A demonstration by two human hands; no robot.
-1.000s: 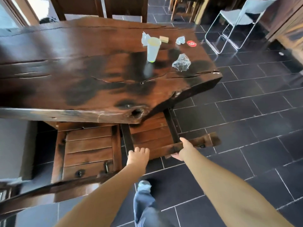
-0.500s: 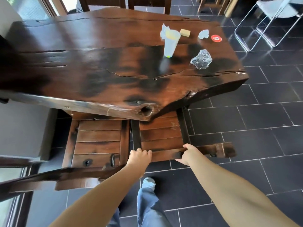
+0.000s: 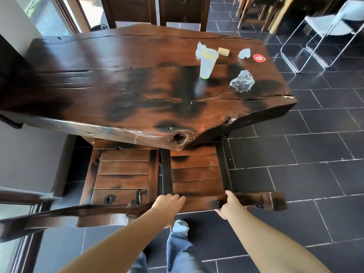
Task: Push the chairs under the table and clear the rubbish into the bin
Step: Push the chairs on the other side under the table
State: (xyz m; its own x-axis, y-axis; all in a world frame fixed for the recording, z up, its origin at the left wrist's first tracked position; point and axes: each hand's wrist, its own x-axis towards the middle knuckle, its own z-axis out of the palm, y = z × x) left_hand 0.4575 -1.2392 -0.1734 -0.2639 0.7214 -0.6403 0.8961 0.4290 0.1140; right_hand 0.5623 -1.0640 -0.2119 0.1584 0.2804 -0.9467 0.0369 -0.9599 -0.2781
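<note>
A dark wooden slab table [image 3: 122,91] fills the middle of the view. Two wooden chairs stand at its near edge with their seats partly under it. My left hand [image 3: 167,203] and my right hand [image 3: 229,204] both grip the top rail of the right chair [image 3: 197,174]. The left chair [image 3: 122,174] stands beside it, untouched. On the far right part of the tabletop lie a plastic cup [image 3: 207,63], crumpled clear plastic [image 3: 242,81], white scraps [image 3: 244,53], a small tan block [image 3: 223,51] and a red round sticker [image 3: 258,57].
Two more dark chairs [image 3: 157,10] stand at the table's far side. A white folding chair with a metal frame [image 3: 323,34] is on the dark tiled floor at the upper right. A wall and window frame lie to the left. My legs are below.
The right chair has slid further under the table while both hands kept their hold on its top rail. My view has lifted and shows more of the table's far side.
</note>
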